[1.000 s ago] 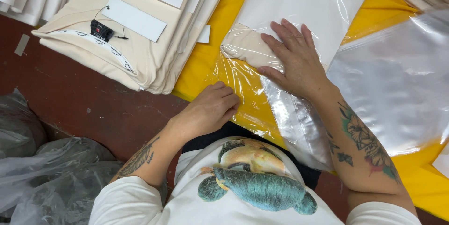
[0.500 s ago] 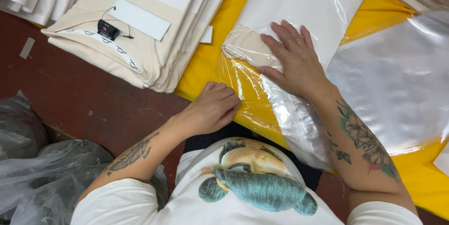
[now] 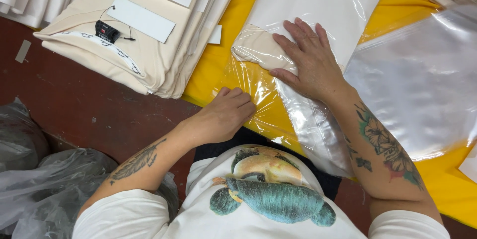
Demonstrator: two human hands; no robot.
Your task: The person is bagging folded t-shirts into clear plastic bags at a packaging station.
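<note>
A folded cream garment [image 3: 258,50] lies inside a clear plastic bag [image 3: 318,5] on a yellow table [image 3: 213,65]. My right hand [image 3: 310,60] lies flat on the bagged garment with its fingers spread, pressing it down. My left hand [image 3: 226,115] is curled at the table's near edge, its fingers gripping the loose open flap of the bag [image 3: 253,85]. The flap lies crinkled over the yellow surface between both hands.
A stack of folded cream garments [image 3: 144,45] with a white tag [image 3: 140,19] and a black security tag [image 3: 107,31] sits at the left. More clear bags [image 3: 422,80] lie at the right. Crumpled grey plastic [image 3: 44,179] rests on the dark red floor.
My left hand has shifted slightly along the bag's flap near the table edge. My right hand stays flat on the bagged garment.
</note>
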